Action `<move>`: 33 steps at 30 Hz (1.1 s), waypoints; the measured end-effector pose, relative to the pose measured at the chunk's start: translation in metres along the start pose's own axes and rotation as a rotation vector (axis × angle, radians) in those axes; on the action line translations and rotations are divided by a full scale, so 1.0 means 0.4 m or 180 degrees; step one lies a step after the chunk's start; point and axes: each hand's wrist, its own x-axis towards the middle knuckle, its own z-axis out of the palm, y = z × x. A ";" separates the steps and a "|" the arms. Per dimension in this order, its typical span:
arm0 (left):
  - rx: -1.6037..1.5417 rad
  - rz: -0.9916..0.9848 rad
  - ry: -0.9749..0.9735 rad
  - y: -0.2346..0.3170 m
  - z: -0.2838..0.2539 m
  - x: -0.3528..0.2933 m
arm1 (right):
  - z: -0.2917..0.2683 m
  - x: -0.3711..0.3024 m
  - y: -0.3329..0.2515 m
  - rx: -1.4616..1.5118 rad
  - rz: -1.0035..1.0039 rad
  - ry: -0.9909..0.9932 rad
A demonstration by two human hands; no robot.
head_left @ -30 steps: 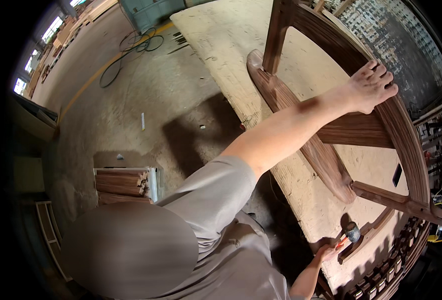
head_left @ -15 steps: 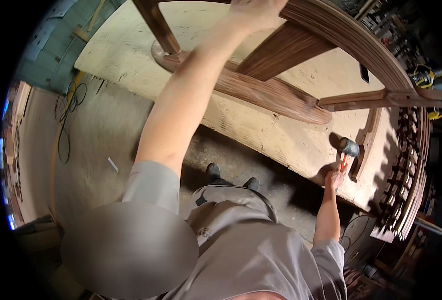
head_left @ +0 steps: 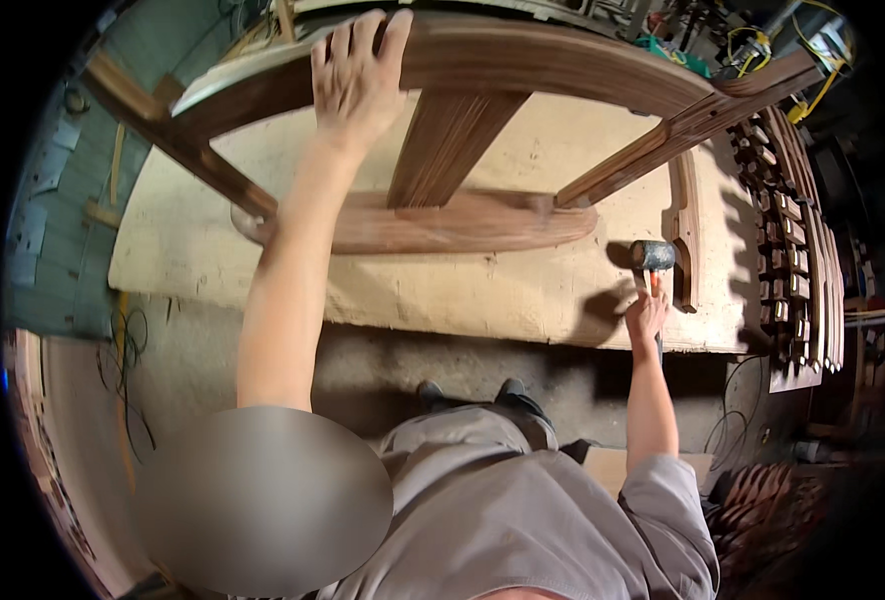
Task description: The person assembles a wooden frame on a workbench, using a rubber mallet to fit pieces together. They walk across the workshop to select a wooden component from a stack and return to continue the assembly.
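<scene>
A dark wooden frame like a chair back stands on the pale tabletop, with a curved top rail, a broad middle slat and two slanting side posts. My left hand lies over the top rail left of the slat, its fingers reaching across the upper edge; its thumb is hidden. Near the front right of the table, my right hand is closed round the handle of a mallet with a black head and an orange-and-pale handle. Just right of the mallet lies a curved wooden piece.
Stacked wooden parts line the table's right end. Hoses and yellow cables hang at the far right. On the floor at left lies a dark cable. More curved wooden pieces sit at lower right.
My view has swung, so the table and frame now look more level. The left hand stays on the top rail, and the right still holds the mallet near the curved piece.
</scene>
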 end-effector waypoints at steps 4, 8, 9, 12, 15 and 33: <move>0.0129 0.0047 0.0014 -0.030 -0.008 -0.032 | -0.200 0.063 -0.370 0.5716 0.1322 -0.0885; -0.0107 0.0204 0.0111 -0.005 -0.009 -0.003 | -0.320 0.260 -0.607 0.9485 0.2609 -0.1175; -0.0021 0.0289 0.0133 -0.016 -0.004 -0.005 | -0.408 0.317 -0.677 0.9634 0.3230 -0.1058; -0.0307 0.0421 0.0112 0.019 0.003 0.040 | -0.481 0.558 -0.744 1.0098 0.3379 -0.1127; -0.0153 0.0318 -0.0143 -0.057 -0.038 0.036 | -0.649 0.579 -0.810 1.0748 0.1553 -0.1223; 0.0030 0.0346 -0.0320 -0.059 0.020 0.055 | -0.436 0.609 -0.865 0.9505 0.2250 -0.1112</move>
